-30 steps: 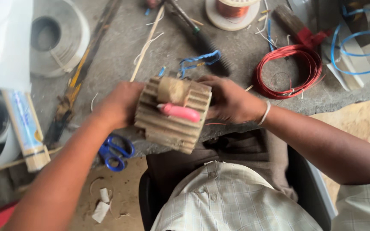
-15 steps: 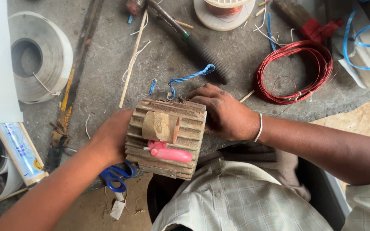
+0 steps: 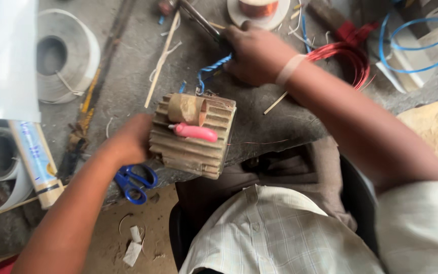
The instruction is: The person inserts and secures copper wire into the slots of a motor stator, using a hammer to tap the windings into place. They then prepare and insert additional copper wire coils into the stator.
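Ribbed brown motor housing [image 3: 193,134], table-edge, tilted.

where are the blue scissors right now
In the head view, the blue-handled scissors lie at the grey workbench's near edge, lower left, just below the left hand and left of the ribbed metal motor housing.

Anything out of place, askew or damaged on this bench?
Mostly clutter. The blue scissors hang half over the bench edge by the left hand, which steadies the ribbed motor housing. Wire offcuts and thin sticks lie strewn about. The right hand reaches among them. No damage shows.
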